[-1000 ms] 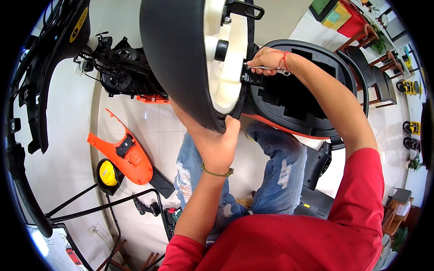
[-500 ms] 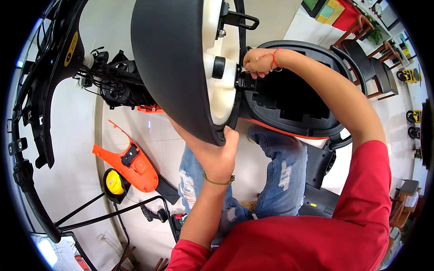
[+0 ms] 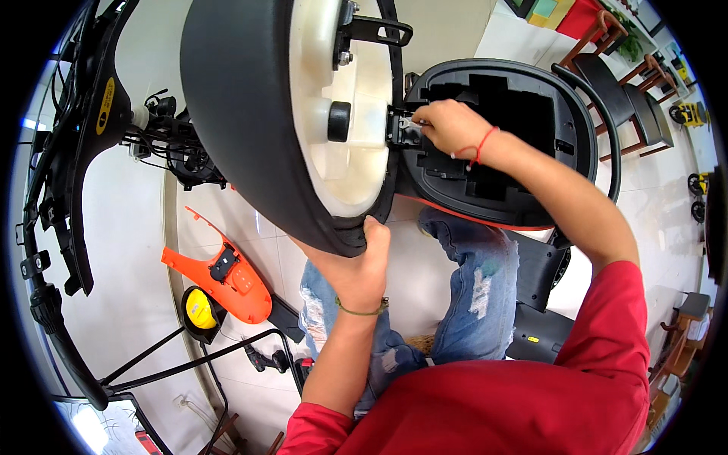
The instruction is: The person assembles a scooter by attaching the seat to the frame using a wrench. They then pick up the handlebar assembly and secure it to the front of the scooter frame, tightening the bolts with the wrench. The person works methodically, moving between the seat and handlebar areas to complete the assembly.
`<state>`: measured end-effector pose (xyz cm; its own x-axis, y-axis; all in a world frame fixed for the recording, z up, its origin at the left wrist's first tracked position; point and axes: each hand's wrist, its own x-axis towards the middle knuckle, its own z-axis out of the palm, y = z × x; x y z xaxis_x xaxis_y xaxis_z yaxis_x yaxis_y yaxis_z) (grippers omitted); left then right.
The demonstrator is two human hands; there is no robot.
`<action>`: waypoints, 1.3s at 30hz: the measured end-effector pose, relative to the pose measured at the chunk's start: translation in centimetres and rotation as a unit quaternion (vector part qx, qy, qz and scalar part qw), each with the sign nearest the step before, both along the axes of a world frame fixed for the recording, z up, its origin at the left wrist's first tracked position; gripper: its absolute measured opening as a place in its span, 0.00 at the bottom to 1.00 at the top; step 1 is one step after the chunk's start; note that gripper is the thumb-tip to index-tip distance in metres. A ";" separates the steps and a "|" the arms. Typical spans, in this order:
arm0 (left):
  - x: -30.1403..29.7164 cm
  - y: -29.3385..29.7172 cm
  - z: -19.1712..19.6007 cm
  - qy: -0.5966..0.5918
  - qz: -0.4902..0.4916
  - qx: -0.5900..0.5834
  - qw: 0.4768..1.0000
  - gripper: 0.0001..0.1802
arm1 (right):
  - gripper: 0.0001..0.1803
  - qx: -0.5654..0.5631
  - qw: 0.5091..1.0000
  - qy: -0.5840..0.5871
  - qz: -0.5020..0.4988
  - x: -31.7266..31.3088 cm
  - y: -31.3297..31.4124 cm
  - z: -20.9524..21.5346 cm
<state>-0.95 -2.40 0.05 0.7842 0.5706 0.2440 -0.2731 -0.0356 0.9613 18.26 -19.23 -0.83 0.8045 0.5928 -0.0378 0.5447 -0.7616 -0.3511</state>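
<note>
A black scooter seat (image 3: 239, 114) stands raised on its hinge, its pale plastic underside (image 3: 364, 159) turned to the right. My left hand (image 3: 356, 265) grips the seat's lower front edge, thumb over the rim and the other fingers hidden behind it. My right hand (image 3: 455, 129), with a red cord at the wrist, is closed at the hinge bracket (image 3: 402, 130) between the seat and the black storage bucket (image 3: 425, 178). A small silvery bit shows by its fingertips; what they pinch is too small to make out. The hand covers part of the bucket's opening.
An orange body panel (image 3: 243, 292) lies on the floor at left, near a yellow helmet-like object (image 3: 200, 309) and a power drill (image 3: 265, 359). Exposed wiring and the handlebar (image 3: 64, 341) line the left side. Dark panels (image 3: 538, 334) lie at right; chairs (image 3: 607, 83) stand behind.
The seat has swung leftward and opened a little wider, with my left hand still on its edge. My right hand has shifted slightly right and down, uncovering more of the hinge bracket.
</note>
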 end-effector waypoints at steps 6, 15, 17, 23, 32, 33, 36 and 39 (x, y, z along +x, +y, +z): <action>0.0 -0.3 0.5 -0.018 0.006 -0.012 1.000 0.44 | 0.13 0.147 0.980 0.045 -0.128 -1.2 0.6 -3.9; 0.2 -0.6 1.2 -0.037 0.018 -0.008 0.999 0.39 | 0.13 0.245 0.953 0.108 -0.139 0.2 0.7 -4.5; 0.2 -0.6 1.3 -0.030 0.021 -0.002 0.999 0.38 | 0.13 0.244 0.954 0.108 -0.138 0.6 0.6 -4.6; 0.1 -0.8 1.8 -0.021 0.029 0.002 0.999 0.35 | 0.12 0.220 0.954 0.145 -0.141 1.0 0.7 -4.2; 0.1 -0.7 1.7 -0.026 0.035 0.008 0.999 0.33 | 0.13 0.194 0.956 0.185 -0.122 2.1 0.7 -3.5; 0.1 -0.7 1.7 -0.024 0.038 0.009 0.999 0.33 | 0.13 0.195 0.955 0.182 -0.132 2.0 0.7 -3.5; 0.2 -0.6 1.6 -0.026 0.029 0.011 0.999 0.34 | 0.14 0.200 0.952 0.182 -0.141 2.0 0.6 -3.5; 0.1 -0.6 1.5 -0.022 0.023 -0.003 0.999 0.34 | 0.14 0.197 0.953 0.183 -0.138 2.2 0.5 -3.9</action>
<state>-0.81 -3.04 1.58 0.7452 0.6079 0.2742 -0.3129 -0.0444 0.9488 20.49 -18.75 -4.73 0.9075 0.3871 -0.1632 0.1295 -0.6272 -0.7680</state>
